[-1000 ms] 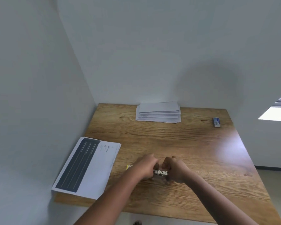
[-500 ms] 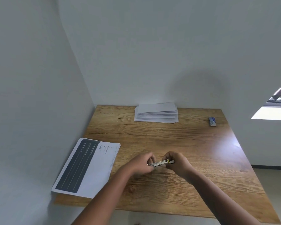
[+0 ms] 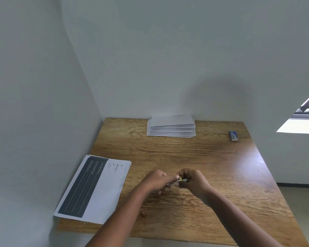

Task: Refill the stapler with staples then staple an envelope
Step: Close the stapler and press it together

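Note:
Both my hands meet over the middle of the wooden table [image 3: 212, 157]. Between them is a small metal stapler [image 3: 180, 179] with a yellow part, mostly hidden by fingers. My left hand [image 3: 156, 180] grips its left end and my right hand [image 3: 194, 179] grips its right end, fingers curled round it. Whether the stapler is opened cannot be made out. A stack of white envelopes [image 3: 171, 126] lies at the back edge by the wall. A small blue and white staple box [image 3: 233, 135] lies at the back right.
A pile of printed sheets [image 3: 93, 186] with a dark panel lies at the table's left front, overhanging the edge. Walls close the table on the left and back. A window shows at the far right.
The stapler came up off the table between both hands. Since half a second ago the hands have closed in on it, covering more of it.

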